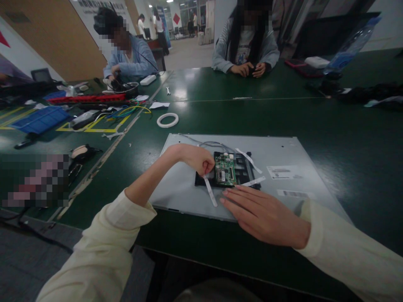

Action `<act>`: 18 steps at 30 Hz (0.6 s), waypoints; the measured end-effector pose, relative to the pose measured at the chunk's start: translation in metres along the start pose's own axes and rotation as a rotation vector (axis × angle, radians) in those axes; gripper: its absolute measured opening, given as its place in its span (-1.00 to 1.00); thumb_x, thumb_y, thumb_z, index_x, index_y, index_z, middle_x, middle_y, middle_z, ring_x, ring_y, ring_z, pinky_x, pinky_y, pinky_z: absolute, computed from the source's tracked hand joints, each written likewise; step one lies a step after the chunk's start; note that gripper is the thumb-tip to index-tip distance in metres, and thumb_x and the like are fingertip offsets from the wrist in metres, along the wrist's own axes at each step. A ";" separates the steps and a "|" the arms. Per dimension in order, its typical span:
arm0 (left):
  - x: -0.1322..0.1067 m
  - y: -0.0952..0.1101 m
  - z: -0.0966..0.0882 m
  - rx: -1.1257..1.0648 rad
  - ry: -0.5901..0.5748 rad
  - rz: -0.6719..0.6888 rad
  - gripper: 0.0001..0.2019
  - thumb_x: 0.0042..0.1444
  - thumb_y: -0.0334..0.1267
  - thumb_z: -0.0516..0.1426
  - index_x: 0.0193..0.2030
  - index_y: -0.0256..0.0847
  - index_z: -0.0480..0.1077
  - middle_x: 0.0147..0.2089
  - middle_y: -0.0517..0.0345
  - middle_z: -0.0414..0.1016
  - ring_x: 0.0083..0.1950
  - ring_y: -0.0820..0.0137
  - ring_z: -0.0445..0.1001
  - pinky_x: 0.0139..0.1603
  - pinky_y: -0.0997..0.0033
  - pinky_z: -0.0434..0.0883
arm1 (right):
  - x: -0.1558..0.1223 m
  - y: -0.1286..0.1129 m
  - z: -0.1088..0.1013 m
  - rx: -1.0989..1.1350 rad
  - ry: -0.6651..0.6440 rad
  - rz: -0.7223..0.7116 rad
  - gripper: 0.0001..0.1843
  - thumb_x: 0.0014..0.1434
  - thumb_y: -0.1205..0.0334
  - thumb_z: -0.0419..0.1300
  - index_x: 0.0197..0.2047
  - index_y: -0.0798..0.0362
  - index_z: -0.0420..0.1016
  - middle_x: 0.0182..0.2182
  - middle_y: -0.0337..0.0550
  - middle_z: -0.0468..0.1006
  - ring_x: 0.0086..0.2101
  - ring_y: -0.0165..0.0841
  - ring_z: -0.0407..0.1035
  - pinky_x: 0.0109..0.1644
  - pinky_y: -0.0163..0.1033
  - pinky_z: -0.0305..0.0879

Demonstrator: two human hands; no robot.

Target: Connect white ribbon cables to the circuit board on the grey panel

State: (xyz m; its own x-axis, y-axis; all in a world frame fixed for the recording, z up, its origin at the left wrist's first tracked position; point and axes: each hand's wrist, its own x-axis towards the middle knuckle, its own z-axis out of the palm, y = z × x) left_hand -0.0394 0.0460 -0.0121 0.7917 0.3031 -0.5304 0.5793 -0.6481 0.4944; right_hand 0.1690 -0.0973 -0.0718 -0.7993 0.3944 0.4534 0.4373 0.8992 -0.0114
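A grey metal panel (270, 153) lies flat on the green table, bearing a black bracket (242, 167) with a green circuit board (225, 171). My left hand (199, 158) is closed beside the board's left edge, its curled fingers at the top end of a white tape strip (210, 192). Those fingertips are partly hidden. My right hand (262, 216) is flat with fingers stretched out over the panel's near edge, fingertips close to the bracket and holding nothing. Two more tape strips, an upper one (248, 160) and a lower one (254, 181), cross the bracket's right side.
A white tape roll (168, 120) sits beyond the panel. To the left are a blue bin (40, 119), wires, a wrench (112, 135) and other tools. Across the table sit two people; a plastic bottle (352, 46) stands tilted at far right.
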 end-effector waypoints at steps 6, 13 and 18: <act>0.001 -0.001 0.000 -0.005 -0.008 0.002 -0.91 -0.13 -0.44 0.14 -0.41 -0.27 0.41 -0.47 0.25 0.44 -0.41 0.49 0.35 -0.39 0.53 0.24 | 0.000 0.000 0.000 0.013 -0.088 -0.048 -0.61 0.18 0.36 0.01 0.06 0.17 0.43 -0.01 0.02 0.48 0.00 -0.23 0.36 0.11 -0.09 0.30; 0.002 -0.003 0.001 -0.015 -0.017 -0.008 -0.90 -0.12 -0.43 0.14 -0.39 -0.27 0.42 -0.48 0.25 0.44 -0.41 0.51 0.34 -0.40 0.54 0.22 | 0.002 0.000 0.000 0.062 -0.144 -0.106 -0.59 0.18 0.25 0.06 0.10 0.11 0.38 0.10 -0.02 0.38 0.07 -0.17 0.28 0.14 -0.03 0.25; 0.003 -0.004 0.001 -0.025 -0.012 -0.022 -0.90 -0.13 -0.41 0.15 -0.39 -0.27 0.43 -0.47 0.25 0.45 -0.40 0.50 0.34 -0.35 0.52 0.24 | 0.002 -0.001 0.001 0.023 -0.117 -0.110 -0.60 0.17 0.26 0.06 0.08 0.11 0.39 0.07 -0.02 0.41 0.04 -0.17 0.31 0.11 -0.04 0.29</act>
State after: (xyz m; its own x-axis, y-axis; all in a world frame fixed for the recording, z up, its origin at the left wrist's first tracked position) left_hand -0.0397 0.0485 -0.0161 0.7764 0.3083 -0.5496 0.6013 -0.6236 0.4996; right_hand 0.1670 -0.0972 -0.0715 -0.8850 0.3116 0.3460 0.3360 0.9418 0.0112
